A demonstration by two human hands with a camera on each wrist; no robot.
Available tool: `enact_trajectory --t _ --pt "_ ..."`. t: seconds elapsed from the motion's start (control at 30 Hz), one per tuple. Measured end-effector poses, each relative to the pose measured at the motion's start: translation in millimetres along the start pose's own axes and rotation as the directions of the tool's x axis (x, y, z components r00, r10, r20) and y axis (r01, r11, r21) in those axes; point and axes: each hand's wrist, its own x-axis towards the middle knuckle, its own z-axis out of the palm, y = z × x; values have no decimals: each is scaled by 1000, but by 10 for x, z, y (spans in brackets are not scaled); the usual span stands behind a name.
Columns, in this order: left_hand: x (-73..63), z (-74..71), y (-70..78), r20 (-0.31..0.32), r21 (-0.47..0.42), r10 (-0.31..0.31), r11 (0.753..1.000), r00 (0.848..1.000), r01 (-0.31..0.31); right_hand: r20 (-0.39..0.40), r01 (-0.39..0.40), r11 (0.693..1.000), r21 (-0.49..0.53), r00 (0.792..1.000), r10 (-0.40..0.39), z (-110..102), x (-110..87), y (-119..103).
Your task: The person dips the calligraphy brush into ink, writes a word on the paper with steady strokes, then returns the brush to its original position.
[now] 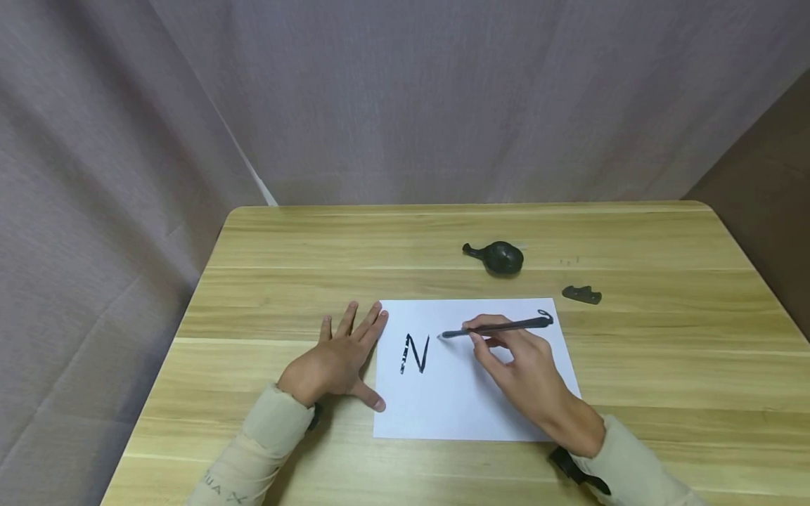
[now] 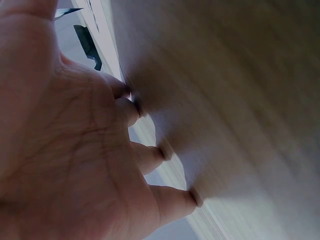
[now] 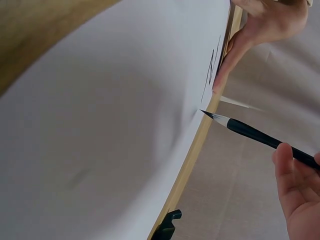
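Observation:
A sheet of white paper [image 1: 468, 407] lies on the wooden table, with a black letter N [image 1: 415, 353] inked on its left part; the letter's left stroke is streaky. My right hand [image 1: 522, 372] pinches a dark-handled writing brush [image 1: 506, 326] over the sheet. In the right wrist view, the brush's pale bristles [image 3: 219, 118] end in a black tip, close to the paper's surface; whether it touches I cannot tell. My left hand [image 1: 338, 362] is spread at the paper's left edge, fingertips and thumb pressing down there, and it holds nothing.
Behind the paper lies a dark, round-bodied object with a narrow neck [image 1: 503, 258]. To its right is a small flat dark piece with a wavy edge [image 1: 582, 294], near faint marks on the table [image 1: 696, 316]. A grey curtain [image 1: 405, 105] hangs beyond the table's back edge.

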Motion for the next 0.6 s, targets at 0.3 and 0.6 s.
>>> enact_trajectory --t 0.3,0.6 --pt "-5 -2 11 1 -1 2 1000 1000 -2 8 4 1000 -20 1000 -4 -45 -80 2" --pt "-16 -8 -2 -2 -8 6 1000 1000 -6 11 17 1000 -23 1000 -17 -111 -136 -36"
